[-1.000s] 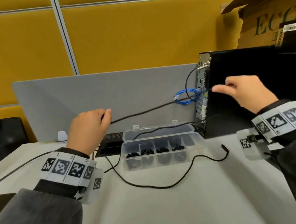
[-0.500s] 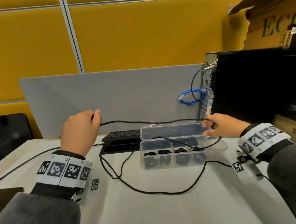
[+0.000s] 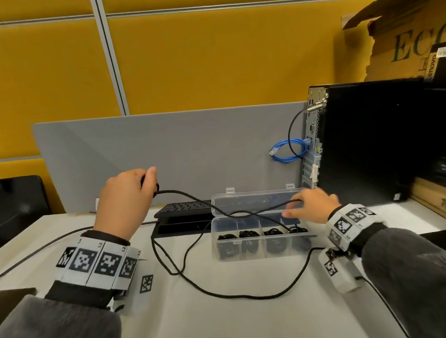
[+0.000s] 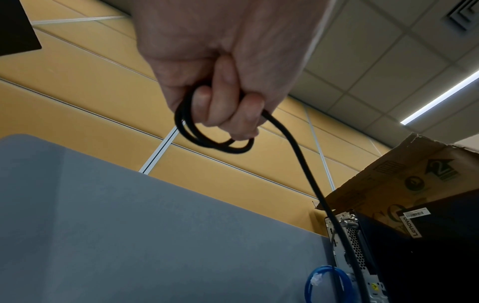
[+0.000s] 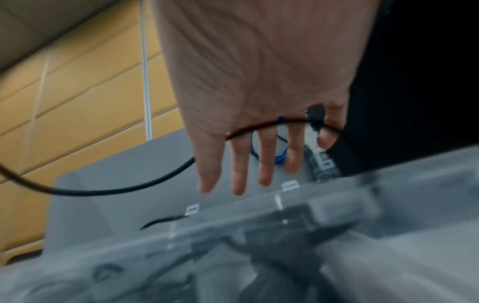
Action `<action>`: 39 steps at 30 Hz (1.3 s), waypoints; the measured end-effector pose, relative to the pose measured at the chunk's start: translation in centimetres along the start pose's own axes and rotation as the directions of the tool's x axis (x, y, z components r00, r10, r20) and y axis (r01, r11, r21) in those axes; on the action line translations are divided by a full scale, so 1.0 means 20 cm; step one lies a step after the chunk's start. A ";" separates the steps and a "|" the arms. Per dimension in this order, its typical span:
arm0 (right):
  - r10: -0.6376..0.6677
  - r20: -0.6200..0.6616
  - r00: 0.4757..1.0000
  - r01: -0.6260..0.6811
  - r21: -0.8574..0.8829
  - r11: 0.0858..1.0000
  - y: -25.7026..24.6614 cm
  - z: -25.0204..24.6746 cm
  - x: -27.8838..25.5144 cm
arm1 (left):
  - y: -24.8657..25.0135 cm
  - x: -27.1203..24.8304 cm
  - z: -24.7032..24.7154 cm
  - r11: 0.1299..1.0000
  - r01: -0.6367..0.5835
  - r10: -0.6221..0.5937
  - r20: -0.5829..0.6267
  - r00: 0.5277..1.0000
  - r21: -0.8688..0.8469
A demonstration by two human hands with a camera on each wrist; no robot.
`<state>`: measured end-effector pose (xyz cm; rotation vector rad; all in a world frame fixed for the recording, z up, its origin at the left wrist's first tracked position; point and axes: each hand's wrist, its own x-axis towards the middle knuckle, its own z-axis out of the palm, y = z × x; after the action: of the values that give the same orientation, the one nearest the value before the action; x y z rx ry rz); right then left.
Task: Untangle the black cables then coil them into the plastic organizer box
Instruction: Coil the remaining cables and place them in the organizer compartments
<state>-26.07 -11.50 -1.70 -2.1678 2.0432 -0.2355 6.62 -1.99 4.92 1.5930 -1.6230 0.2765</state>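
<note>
The desk (image 3: 227, 324) is pale and carries a black computer tower (image 3: 368, 143) at the back right, with a grey divider (image 3: 162, 152) standing behind it. In front of the divider lies a black keyboard (image 3: 182, 206). Just beside it, to the right, is the clear plastic box (image 3: 262, 253) with its lid open; four of its compartments have coiled black cables inside. A long black cable (image 3: 238, 295) lies loose on the desk in front of the box and goes up over the box. The left hand (image 3: 125, 199) is raised above the desk, its fingers curled around two small loops of this cable (image 4: 207, 141). The right hand (image 3: 311, 202) is over the right end of the box, fingers straight and spread, with the cable passing across them (image 5: 259, 126)
</note>
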 end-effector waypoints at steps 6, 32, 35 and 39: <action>-0.092 0.032 0.995 0.096 -0.205 0.974 -0.24 0.09 0.03 | 0.04 -0.02 0.04 1.000 -0.002 0.003 0.060 0.998 -0.014; 0.088 0.439 0.894 0.037 -0.269 0.962 0.27 -0.39 -0.34 | 0.16 0.00 -0.03 0.974 -0.032 0.049 0.070 0.996 -0.222; 0.214 0.223 0.951 -0.079 -0.496 0.865 0.41 -0.34 -0.32 | 0.18 0.00 -0.02 0.970 -0.015 0.036 0.082 0.996 -0.243; 0.124 0.198 0.972 -0.075 -0.241 0.968 0.40 -0.14 -0.24 | 0.21 -0.05 0.08 0.976 0.049 -0.002 0.213 0.977 -0.212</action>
<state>-34.85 -7.19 -0.76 -2.0977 2.1391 0.2495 2.01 -1.71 4.83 1.5141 -1.7261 -0.0857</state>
